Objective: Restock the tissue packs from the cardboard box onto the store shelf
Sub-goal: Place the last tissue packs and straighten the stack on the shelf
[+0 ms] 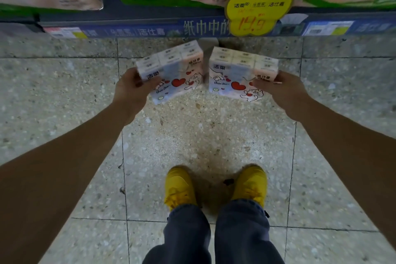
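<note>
At the frame's centre, the left hand (pixel 130 88) grips one tissue pack (pixel 171 73), its long axis tilted toward upper right. The right hand (pixel 278 89) pinches the second tissue pack (pixel 242 73), lying nearly level. Both are held over the floor (pixel 64 92), below the shelf edge (pixel 150 30) across the top.

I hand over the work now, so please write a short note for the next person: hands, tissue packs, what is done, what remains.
Left hand grips the left pack at its outer end; right hand grips the right pack likewise.
Both packs are held above the floor, apart, just before the shelf edge.
The cardboard box is not in view.
Done: two packs in hand.
Left: set both on the shelf.
</note>
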The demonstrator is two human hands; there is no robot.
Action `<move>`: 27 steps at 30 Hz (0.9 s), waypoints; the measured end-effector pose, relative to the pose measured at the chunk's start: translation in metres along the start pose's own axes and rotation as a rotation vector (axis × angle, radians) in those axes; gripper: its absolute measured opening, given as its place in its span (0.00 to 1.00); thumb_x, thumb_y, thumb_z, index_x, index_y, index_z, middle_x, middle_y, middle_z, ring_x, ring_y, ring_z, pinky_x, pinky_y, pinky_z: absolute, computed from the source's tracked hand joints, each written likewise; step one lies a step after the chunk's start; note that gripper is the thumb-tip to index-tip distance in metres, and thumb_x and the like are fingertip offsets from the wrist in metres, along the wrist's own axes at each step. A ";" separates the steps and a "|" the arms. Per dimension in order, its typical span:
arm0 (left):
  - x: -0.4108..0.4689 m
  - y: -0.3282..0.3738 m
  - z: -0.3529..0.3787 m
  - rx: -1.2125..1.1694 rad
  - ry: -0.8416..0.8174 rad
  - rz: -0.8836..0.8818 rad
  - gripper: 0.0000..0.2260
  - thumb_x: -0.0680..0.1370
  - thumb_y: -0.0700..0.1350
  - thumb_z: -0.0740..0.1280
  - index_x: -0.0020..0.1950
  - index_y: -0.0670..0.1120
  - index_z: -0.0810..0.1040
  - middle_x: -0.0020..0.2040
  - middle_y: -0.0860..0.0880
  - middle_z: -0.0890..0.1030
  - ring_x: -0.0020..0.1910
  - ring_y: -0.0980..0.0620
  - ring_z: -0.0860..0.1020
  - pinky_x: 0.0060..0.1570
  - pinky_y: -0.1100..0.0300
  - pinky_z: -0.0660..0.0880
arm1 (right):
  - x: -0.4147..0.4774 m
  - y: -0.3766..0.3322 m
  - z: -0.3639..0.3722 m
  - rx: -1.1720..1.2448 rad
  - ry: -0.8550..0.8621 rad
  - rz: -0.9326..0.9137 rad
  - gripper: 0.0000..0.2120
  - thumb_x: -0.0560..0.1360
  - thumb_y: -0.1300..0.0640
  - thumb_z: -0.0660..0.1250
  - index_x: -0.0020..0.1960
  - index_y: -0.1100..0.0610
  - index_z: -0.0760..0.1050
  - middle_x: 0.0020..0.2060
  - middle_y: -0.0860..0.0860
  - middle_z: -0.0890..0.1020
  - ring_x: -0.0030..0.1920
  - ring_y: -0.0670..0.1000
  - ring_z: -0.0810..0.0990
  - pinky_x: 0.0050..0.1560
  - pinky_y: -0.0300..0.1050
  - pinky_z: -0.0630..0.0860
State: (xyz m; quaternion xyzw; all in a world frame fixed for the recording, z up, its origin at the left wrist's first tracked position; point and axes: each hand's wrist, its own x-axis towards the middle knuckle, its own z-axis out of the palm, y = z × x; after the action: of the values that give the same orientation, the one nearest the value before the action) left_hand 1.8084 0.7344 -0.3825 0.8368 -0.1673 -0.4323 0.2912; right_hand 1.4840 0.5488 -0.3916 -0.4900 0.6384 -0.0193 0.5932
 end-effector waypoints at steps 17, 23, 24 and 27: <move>-0.206 0.127 -0.083 -0.091 -0.197 -0.100 0.12 0.74 0.62 0.73 0.54 0.59 0.84 0.55 0.44 0.85 0.53 0.45 0.86 0.54 0.38 0.82 | -0.257 -0.073 -0.083 0.075 0.074 0.134 0.12 0.76 0.58 0.75 0.59 0.54 0.83 0.44 0.47 0.87 0.34 0.38 0.83 0.31 0.34 0.77; -0.293 0.201 -0.137 -0.067 -0.252 -0.025 0.19 0.74 0.61 0.73 0.61 0.53 0.83 0.54 0.47 0.85 0.53 0.47 0.85 0.55 0.42 0.83 | -0.363 -0.139 -0.118 0.200 0.183 0.137 0.06 0.76 0.60 0.76 0.53 0.54 0.83 0.42 0.48 0.87 0.37 0.41 0.86 0.34 0.34 0.80; -0.306 0.214 -0.147 -0.079 -0.241 -0.019 0.21 0.73 0.60 0.74 0.62 0.52 0.83 0.54 0.46 0.85 0.53 0.47 0.85 0.55 0.43 0.83 | -0.381 -0.151 -0.126 0.226 0.199 0.127 0.08 0.76 0.60 0.76 0.55 0.56 0.83 0.44 0.49 0.87 0.38 0.42 0.86 0.35 0.35 0.80; -0.347 0.252 -0.178 -0.169 -0.165 -0.039 0.24 0.74 0.50 0.79 0.68 0.50 0.78 0.54 0.44 0.85 0.51 0.47 0.86 0.51 0.46 0.85 | -0.434 -0.187 -0.147 0.295 0.252 0.097 0.09 0.76 0.60 0.75 0.56 0.58 0.82 0.44 0.50 0.87 0.39 0.44 0.86 0.39 0.41 0.83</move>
State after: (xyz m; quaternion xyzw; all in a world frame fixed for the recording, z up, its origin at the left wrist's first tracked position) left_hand 1.7497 0.7843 0.0755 0.7740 -0.1373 -0.5177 0.3378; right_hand 1.4024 0.6514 0.0857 -0.3602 0.7208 -0.1451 0.5741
